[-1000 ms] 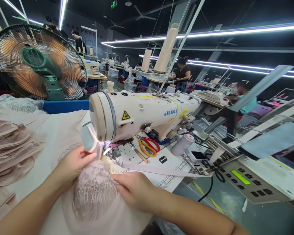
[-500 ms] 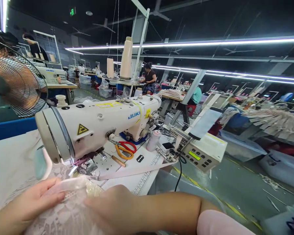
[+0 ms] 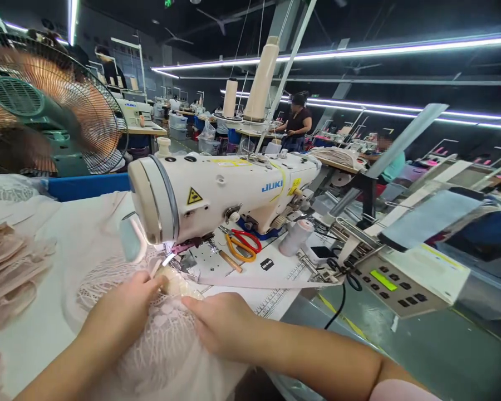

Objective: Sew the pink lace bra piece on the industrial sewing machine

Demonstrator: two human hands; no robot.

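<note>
Sewing machs (image 3: 234, 192) & thread cones (image 3: 261, 83) show a garment wkshop.

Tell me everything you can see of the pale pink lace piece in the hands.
The pale pink lace piece looks soft, thin and partly sheer, with branching openwork and smoother, plain areas. It lies rumpled over the white tabletop, its upper part at the needle end of the sewing machine. The left hand and right hand hold its upper edge, where a shiny cream-yellow strip shows between them. Whether the needle pierces it cannot be made out.
</note>
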